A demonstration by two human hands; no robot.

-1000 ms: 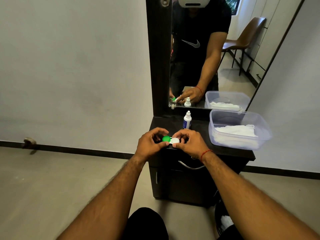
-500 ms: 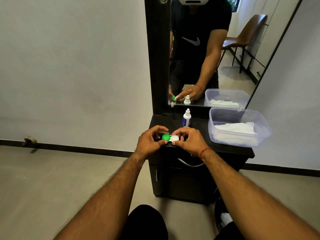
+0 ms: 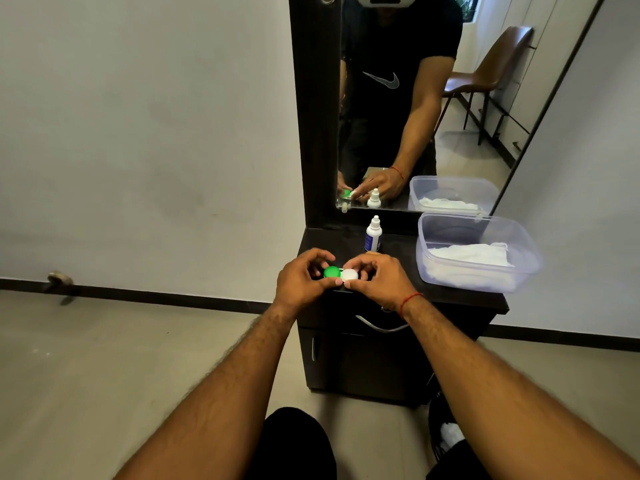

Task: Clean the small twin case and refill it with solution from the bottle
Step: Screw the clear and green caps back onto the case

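Note:
The small twin case (image 3: 341, 273) has a green cap on its left and a white cap on its right. It sits at the front edge of the dark cabinet top (image 3: 346, 242). My left hand (image 3: 301, 282) curls its fingers and thumb round the green side. My right hand (image 3: 377, 278) pinches the white side. Both caps are on the case. The solution bottle (image 3: 373, 234), white with a blue label and a capped nozzle, stands upright just behind my right hand.
A clear plastic tub (image 3: 478, 252) with white cloth inside stands on the right of the cabinet top. A tall mirror (image 3: 415, 116) rises behind the cabinet. A drawer handle (image 3: 381, 327) sits below my right wrist. Grey floor lies to the left.
Both hands stay on the case at the cabinet's front edge. The fingers have shifted slightly around the caps.

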